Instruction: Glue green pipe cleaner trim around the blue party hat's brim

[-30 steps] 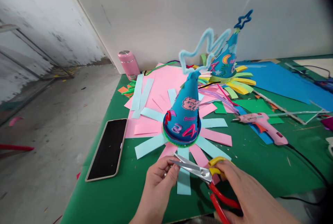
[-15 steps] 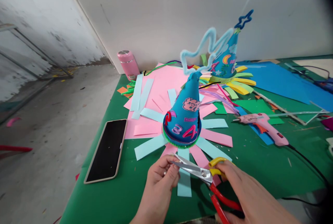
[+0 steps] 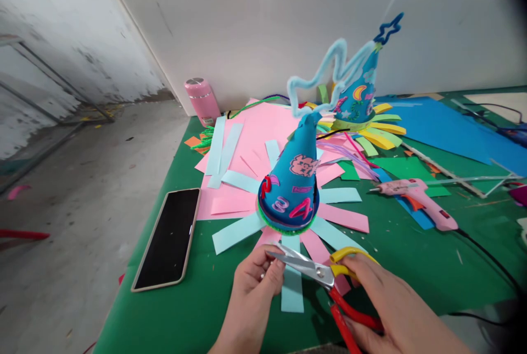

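Note:
My right hand (image 3: 391, 299) grips a pair of scissors (image 3: 319, 273) by its red and yellow handles. The blades point left and stand slightly apart at the fingertips of my left hand (image 3: 257, 282). Thumb and forefinger of that hand are pinched together on something small; a whitish speck shows between the fingers, but its kind is unclear. Just beyond both hands a blue cone hat (image 3: 294, 178) stands upright, with stickers, a green fuzzy rim and a light blue pipe-cleaner star (image 3: 317, 77) on top. Pink and pale blue paper strips (image 3: 292, 288) fan out around its base.
A phone (image 3: 168, 239) lies at the left table edge, with a pink bottle (image 3: 203, 102) behind it. To the right lies a pink glue gun (image 3: 418, 200) with a black cord. A second cone hat (image 3: 358, 90) stands at the back beside blue sheets (image 3: 444, 129).
The scissor blades have closed slightly and then parted again at the left fingertips. Both hands stay in nearly the same place. The view has shifted a little.

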